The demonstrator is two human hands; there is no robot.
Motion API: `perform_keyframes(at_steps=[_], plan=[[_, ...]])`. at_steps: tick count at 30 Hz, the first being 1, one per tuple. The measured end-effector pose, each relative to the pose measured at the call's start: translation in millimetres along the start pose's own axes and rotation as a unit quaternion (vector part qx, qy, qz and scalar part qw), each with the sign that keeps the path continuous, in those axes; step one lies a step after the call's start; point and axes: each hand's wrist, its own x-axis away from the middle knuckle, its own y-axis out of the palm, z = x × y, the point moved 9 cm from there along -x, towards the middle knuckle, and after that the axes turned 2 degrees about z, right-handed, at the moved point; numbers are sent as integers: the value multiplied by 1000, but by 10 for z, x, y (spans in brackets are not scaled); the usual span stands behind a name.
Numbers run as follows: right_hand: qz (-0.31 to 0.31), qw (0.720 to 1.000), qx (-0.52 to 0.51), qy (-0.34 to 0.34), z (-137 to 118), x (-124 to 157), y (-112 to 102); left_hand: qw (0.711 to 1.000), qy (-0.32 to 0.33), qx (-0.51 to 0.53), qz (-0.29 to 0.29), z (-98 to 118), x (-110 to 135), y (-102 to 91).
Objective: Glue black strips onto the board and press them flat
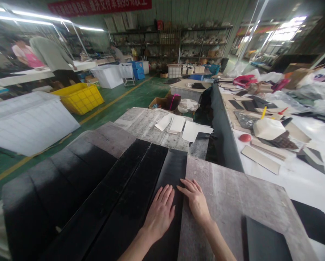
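My left hand (pixel 162 208) lies flat, fingers stretched forward, on a long black strip (pixel 176 163) of smooth sheet material. Just to its right, my right hand (pixel 193 195) rests with its fingertips on the strip's right edge, fingers stretched out. Neither hand is wrapped around anything. Left of the strip, two wider black panels (pixel 132 181) run side by side along the worn grey board (pixel 219 192). Further left lie more black pieces (pixel 61 181) with a dull sheen. A separate dark sheet (pixel 267 239) sits at the board's lower right.
White cut pieces (pixel 176 124) lie at the board's far end. On the right, a white-topped table (pixel 301 185) carries a white glue container (pixel 270 127), a red ball-like thing (pixel 245 137) and scraps. Left on the floor stand a yellow crate (pixel 81 98) and a white bin (pixel 26 119); people work beyond.
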Motion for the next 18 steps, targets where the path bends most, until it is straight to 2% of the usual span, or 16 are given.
perform_keyframes(at_steps=[7,14,18], plan=[[-19,1000,22,0,-55,-18,-14,1000,0,8,0,17,20,-16],[1,1000,29,-4,-29,-27,-6,1000,1,8,-11,40,100,-32],[-11,999,30,3,-17,-26,16,1000,-1,5,-17,42,108,-38]])
